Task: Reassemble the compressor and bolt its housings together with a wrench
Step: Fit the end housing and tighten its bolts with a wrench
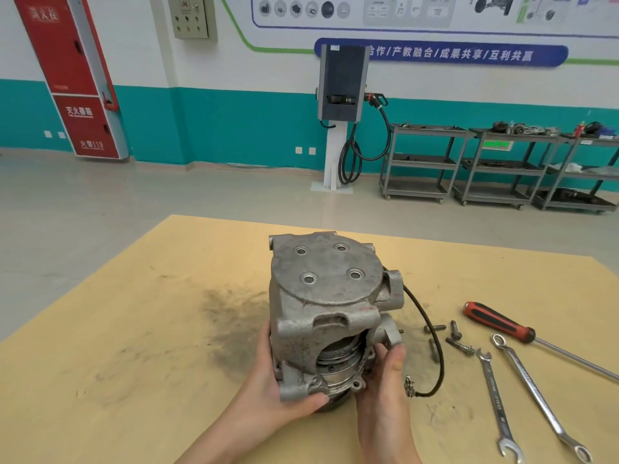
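A grey cast-metal compressor (321, 296) stands upright on the yellow table (134, 329), its flat end cover with several bolt holes facing up. Through a gap low in the upper housing I see the inner cylinder block. My left hand (274, 386) grips the lower left of the housing, thumb curled under its lug. My right hand (385, 373) holds the lower right side near a mounting ear. A black cable (432, 333) with a connector hangs off the right. Several bolts (452, 336) lie loose to the right. Two wrenches (495, 400) lie beyond them.
A red-handled screwdriver (495, 323) lies at the right, pointing toward the table's right edge. A dark grease smear (227, 316) marks the table left of the compressor. Grey shelf carts (495, 165) and a wall charger (341, 85) stand far behind.
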Demonstrator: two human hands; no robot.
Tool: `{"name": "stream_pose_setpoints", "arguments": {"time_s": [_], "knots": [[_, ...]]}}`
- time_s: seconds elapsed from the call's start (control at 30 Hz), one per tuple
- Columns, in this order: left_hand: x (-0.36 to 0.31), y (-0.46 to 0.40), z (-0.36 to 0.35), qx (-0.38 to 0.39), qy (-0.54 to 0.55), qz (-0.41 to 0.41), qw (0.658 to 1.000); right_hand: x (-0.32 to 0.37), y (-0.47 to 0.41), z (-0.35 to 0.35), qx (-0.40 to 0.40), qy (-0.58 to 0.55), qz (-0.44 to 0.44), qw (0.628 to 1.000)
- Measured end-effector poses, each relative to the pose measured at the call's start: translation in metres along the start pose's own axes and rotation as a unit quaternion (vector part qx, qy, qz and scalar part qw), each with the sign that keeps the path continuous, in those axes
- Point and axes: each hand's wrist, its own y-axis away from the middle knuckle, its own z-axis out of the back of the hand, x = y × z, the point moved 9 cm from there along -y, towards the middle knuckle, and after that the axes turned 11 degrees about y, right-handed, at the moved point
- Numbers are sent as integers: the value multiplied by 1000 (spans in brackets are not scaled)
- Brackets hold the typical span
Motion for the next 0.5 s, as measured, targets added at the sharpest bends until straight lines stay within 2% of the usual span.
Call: {"name": "stream_pose_setpoints", "arguments": {"time_s": [0.1, 0.2, 0.4, 0.5], "knots": [[7, -24, -14, 50, -35, -11, 998, 17, -7, 13, -3, -17, 34, 999], [6, -44, -34, 89, -16, -15, 996, 28, -11, 26, -17, 6, 38, 999], [9, -69, -56, 97, -4, 7, 995, 40, -25, 47, -18, 51, 34, 998], [10, -73, -59, 98, -12, -12, 995, 49, -29, 57, 16, 81, 50, 995]]}}
